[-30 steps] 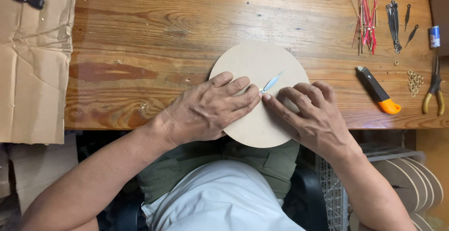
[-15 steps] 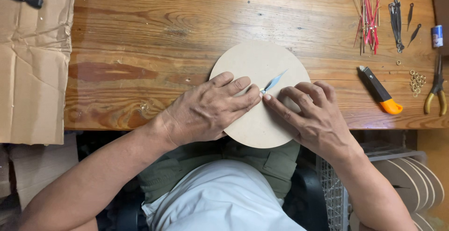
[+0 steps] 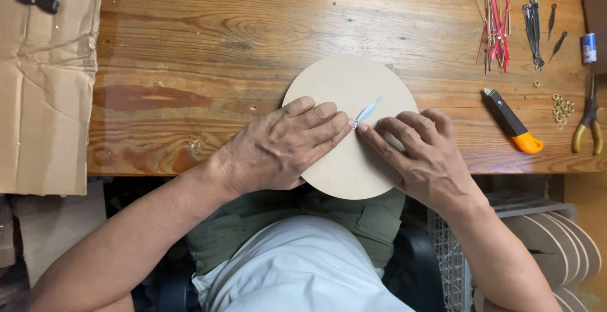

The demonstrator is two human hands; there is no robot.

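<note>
Round beige disc [image 3: 341, 91] is lying on the wooden table [image 3: 208, 46], near edge overhanging toward the person's lap. Left hand [image 3: 281, 147] is lying flat on the disc, fingers extended and together, fingertips touching a small thin metal pointer [image 3: 368, 111]. Right hand [image 3: 420, 154] is resting opposite, fingers spread, index tip meeting the pointer's near end. Farther right: orange-tipped utility knife [image 3: 512, 121], brass rings [image 3: 561, 106], pliers [image 3: 589, 119]. Far edge: red and tan sticks [image 3: 496, 24]. Cardboard [image 3: 44, 78] is lying far left.

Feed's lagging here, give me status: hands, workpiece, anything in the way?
Left hand flat on round beige board disc. Right hand fingertips pinning thin silver pointed metal piece at its centre. Orange-tipped utility knife lies clear to the right.
</note>
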